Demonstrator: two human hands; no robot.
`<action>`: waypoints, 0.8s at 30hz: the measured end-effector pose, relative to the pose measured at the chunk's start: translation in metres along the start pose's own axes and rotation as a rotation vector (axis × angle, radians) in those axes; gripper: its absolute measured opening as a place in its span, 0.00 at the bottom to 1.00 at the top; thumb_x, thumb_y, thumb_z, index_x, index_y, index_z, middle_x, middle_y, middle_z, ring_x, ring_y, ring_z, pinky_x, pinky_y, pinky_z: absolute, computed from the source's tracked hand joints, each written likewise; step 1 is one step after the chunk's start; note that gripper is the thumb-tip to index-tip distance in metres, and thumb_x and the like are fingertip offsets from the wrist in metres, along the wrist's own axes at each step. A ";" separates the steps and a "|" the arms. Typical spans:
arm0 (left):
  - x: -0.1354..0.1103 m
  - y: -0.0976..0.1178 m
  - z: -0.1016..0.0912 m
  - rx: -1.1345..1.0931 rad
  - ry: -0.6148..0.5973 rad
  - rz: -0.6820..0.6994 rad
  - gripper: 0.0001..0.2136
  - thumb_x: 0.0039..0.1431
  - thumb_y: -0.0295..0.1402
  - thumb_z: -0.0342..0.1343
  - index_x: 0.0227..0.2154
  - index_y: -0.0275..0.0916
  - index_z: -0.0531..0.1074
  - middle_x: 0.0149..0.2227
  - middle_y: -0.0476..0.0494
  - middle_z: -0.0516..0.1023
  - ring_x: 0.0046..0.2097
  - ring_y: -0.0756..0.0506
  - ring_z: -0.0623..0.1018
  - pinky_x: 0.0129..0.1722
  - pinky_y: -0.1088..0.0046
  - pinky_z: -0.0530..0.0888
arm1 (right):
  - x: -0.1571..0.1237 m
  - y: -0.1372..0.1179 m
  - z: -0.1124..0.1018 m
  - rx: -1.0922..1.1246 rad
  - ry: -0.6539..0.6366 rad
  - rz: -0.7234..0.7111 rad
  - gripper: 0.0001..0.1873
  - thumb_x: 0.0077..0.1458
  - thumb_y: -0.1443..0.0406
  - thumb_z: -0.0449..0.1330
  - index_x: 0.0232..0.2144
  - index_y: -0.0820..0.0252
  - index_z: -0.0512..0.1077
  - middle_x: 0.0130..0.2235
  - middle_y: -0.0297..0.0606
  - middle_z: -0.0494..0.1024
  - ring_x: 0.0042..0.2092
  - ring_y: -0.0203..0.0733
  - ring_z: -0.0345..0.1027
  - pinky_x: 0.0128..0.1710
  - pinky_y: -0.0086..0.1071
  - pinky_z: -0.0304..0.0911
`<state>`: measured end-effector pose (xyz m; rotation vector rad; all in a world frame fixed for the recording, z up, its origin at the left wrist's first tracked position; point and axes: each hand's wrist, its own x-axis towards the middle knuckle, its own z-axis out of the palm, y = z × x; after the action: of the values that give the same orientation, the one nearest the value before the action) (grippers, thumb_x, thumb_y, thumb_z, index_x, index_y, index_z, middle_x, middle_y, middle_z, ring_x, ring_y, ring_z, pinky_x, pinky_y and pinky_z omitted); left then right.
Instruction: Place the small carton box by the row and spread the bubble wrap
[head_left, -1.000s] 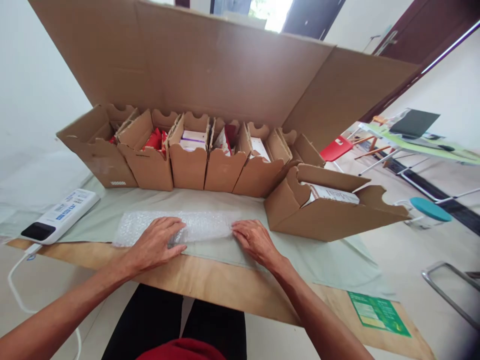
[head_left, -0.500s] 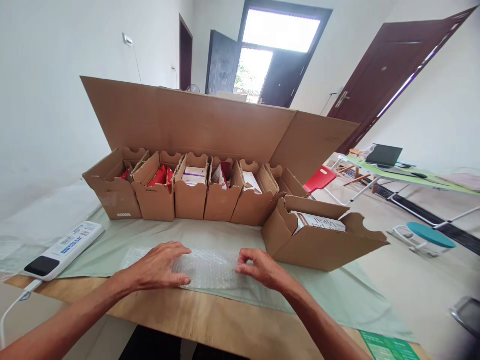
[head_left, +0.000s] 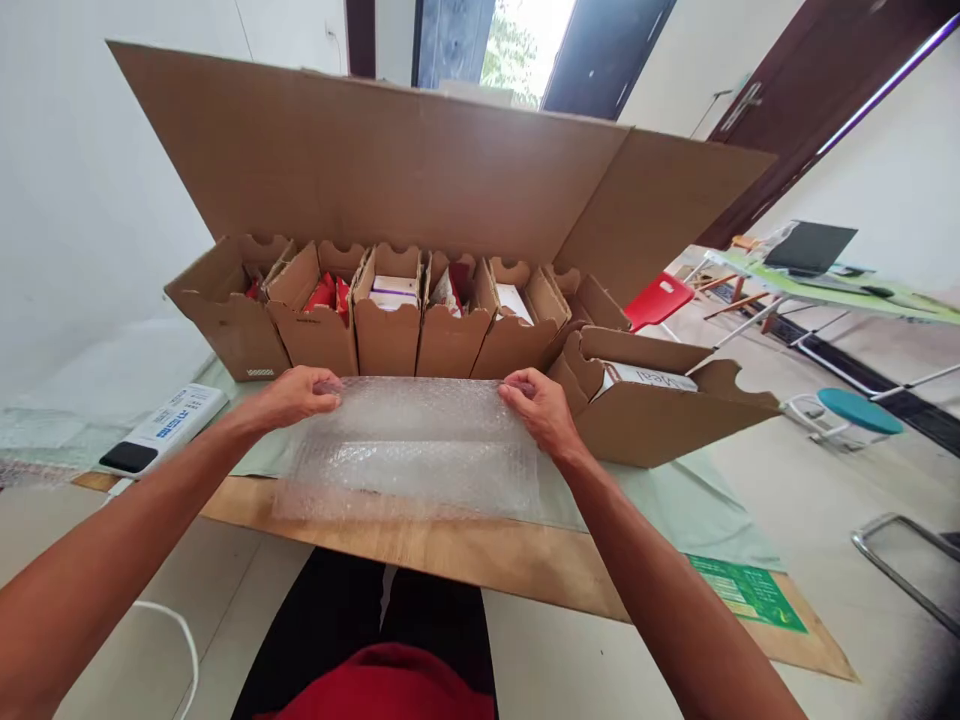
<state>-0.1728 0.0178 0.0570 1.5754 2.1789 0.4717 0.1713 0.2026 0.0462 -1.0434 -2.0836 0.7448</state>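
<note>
A clear sheet of bubble wrap (head_left: 427, 470) spans the space between my two hands, its near part lying over the cloth and the wooden table edge. My left hand (head_left: 300, 393) pinches the far left corner. At the far right corner my right hand (head_left: 536, 402) grips the sheet between thumb and fingers. Just beyond the sheet stands a row of open cardboard bins (head_left: 386, 340) holding red packets and white boxes. Close to my right hand sits a larger-looking cardboard bin (head_left: 667, 425) with a white box (head_left: 645, 377) inside, lettered "Meal".
A white power strip (head_left: 165, 425) lies at the left on the pale green cloth (head_left: 660, 500). Tall cardboard panels (head_left: 390, 170) rise behind the bins. A green printed sheet (head_left: 750, 592) is at the table's right front. Further right are a red chair (head_left: 660, 300) and a teal stool (head_left: 859, 410).
Both hands have taken hold of the bubble wrap's far corners and raised that edge, opening the sheet out toward me. The view has tilted down.
</note>
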 end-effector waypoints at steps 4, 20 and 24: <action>-0.006 -0.004 0.024 0.189 0.355 -0.039 0.28 0.58 0.39 0.54 0.60 0.32 0.66 0.53 0.29 0.77 0.55 0.32 0.76 0.54 0.54 0.72 | -0.010 0.025 0.011 -0.116 0.053 -0.018 0.21 0.53 0.59 0.62 0.49 0.58 0.73 0.50 0.50 0.79 0.53 0.57 0.73 0.54 0.54 0.67; -0.019 0.029 0.134 0.474 0.061 0.390 0.30 0.69 0.45 0.49 0.69 0.37 0.60 0.72 0.29 0.56 0.73 0.28 0.54 0.68 0.39 0.53 | -0.068 -0.004 0.095 -0.587 -0.467 -0.307 0.32 0.67 0.55 0.55 0.68 0.65 0.61 0.70 0.51 0.59 0.72 0.54 0.50 0.68 0.50 0.53; -0.041 0.006 0.131 0.498 0.125 0.276 0.33 0.68 0.51 0.49 0.69 0.38 0.59 0.73 0.26 0.52 0.73 0.23 0.50 0.66 0.33 0.49 | -0.082 0.038 0.054 -0.702 -0.414 -0.177 0.32 0.69 0.54 0.51 0.69 0.64 0.59 0.72 0.50 0.56 0.72 0.54 0.48 0.70 0.51 0.49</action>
<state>-0.0897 -0.0151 -0.0472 2.1777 2.3002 0.1038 0.1831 0.1430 -0.0400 -1.0939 -2.8603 0.1221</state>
